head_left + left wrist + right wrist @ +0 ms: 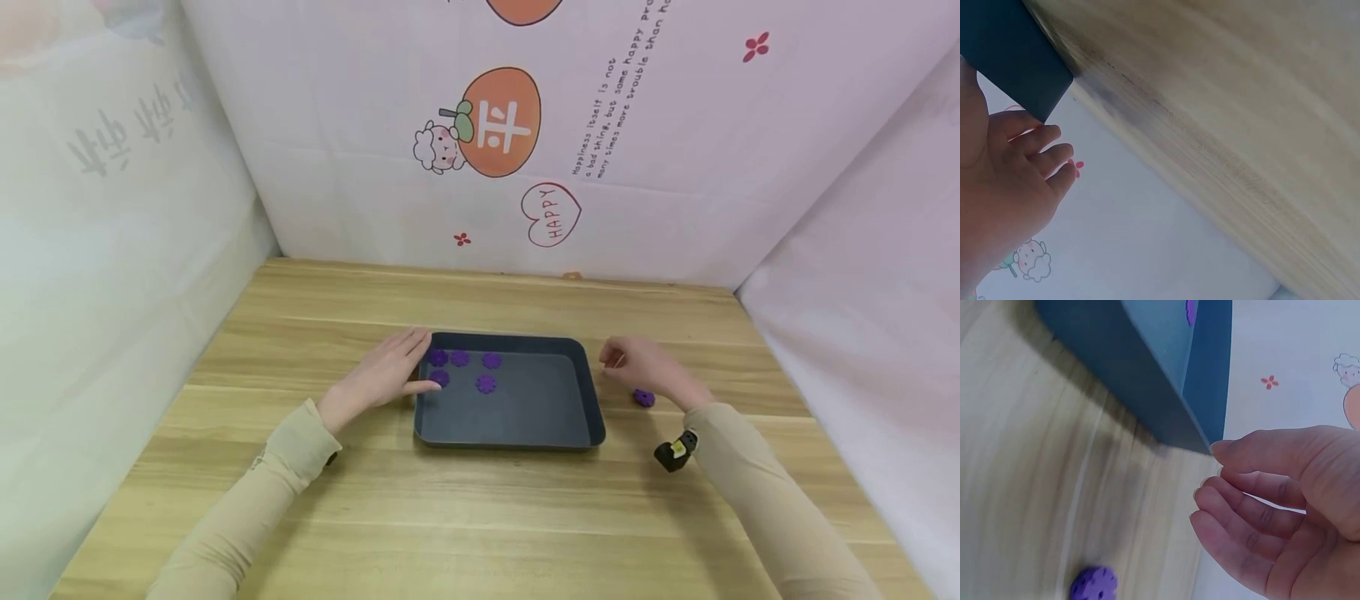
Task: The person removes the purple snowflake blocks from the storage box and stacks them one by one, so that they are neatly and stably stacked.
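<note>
A dark grey-blue rectangular tray (517, 446) lies on the wooden table. Several flat purple notched discs (486, 384) are in its left half. My left hand (382, 371) rests at the tray's far left corner, its fingers along the rim and its thumb reaching over the inside. In the left wrist view, the fingers are slightly bent beside the tray corner (1016, 56). Just past the tray's right side, my right hand (645, 367) has loosely bent fingers with nothing visible between them. A purple notched piece (643, 397) lies on the table close below that hand.
The wooden table (480, 533) runs up to a white printed cloth (360, 192) at the back. White cloth also hangs at the left and right sides. A small black device (675, 452) is strapped at the right wrist.
</note>
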Demonstrator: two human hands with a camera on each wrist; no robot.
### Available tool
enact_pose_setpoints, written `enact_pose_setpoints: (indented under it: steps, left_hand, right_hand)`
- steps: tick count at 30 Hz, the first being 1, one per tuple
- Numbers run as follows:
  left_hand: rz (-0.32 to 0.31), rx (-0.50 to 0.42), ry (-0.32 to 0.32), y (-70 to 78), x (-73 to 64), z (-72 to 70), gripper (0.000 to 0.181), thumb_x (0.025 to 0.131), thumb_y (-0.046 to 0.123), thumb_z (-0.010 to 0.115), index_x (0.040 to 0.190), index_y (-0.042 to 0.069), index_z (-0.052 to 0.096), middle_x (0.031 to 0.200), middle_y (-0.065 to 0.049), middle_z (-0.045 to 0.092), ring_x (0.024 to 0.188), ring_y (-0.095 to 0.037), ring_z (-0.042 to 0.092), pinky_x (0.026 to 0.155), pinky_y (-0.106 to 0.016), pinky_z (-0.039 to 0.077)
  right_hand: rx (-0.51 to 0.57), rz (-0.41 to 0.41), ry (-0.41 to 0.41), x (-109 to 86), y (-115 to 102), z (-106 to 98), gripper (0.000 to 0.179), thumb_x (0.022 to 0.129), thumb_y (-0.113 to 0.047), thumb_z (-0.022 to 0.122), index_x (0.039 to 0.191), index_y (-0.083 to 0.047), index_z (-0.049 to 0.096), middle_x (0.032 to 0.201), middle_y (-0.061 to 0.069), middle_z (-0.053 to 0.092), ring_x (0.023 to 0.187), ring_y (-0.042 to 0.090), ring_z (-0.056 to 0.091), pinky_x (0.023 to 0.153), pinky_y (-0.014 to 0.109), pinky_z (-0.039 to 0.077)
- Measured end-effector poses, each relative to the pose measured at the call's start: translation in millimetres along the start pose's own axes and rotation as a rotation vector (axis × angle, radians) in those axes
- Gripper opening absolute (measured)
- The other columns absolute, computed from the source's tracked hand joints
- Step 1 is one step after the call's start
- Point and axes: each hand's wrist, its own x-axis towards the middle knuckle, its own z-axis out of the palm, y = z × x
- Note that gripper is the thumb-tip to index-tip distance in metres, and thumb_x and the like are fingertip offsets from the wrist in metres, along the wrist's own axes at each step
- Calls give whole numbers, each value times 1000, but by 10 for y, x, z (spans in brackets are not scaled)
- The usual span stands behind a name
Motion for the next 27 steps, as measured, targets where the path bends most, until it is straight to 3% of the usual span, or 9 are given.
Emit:
enact_pose_setpoints:
  steps: [10, 17, 27]
  left_hand:
    - [8, 3, -16, -3, -8, -32, 88, 95, 58, 54, 152, -5, 31, 160, -23, 29, 150, -40, 27, 124, -53, 28]
    - [30, 34, 15, -24, -20, -43, 84, 95, 57, 55, 151, -3, 36, 158, -22, 34, 148, -39, 33, 123, -53, 29]
    - [59, 48, 64, -38, -33, -52, 80, 94, 53, 59, 148, -4, 42, 155, -22, 41, 145, -39, 38, 122, -53, 32]
  right_hand:
    - [13, -54, -2, 178, -208, 81, 16, 89, -14, 72, 99, -3, 67, 94, 10, 72, 89, 24, 70, 74, 37, 59]
    - [18, -136, -14, 321, -349, 199, 17, 88, -12, 73, 97, 0, 67, 91, 10, 73, 85, 21, 69, 77, 38, 59]
    - [35, -150, -77, 503, -593, 329, 19, 88, -14, 73, 101, -1, 68, 97, 11, 73, 90, 21, 69, 81, 38, 60]
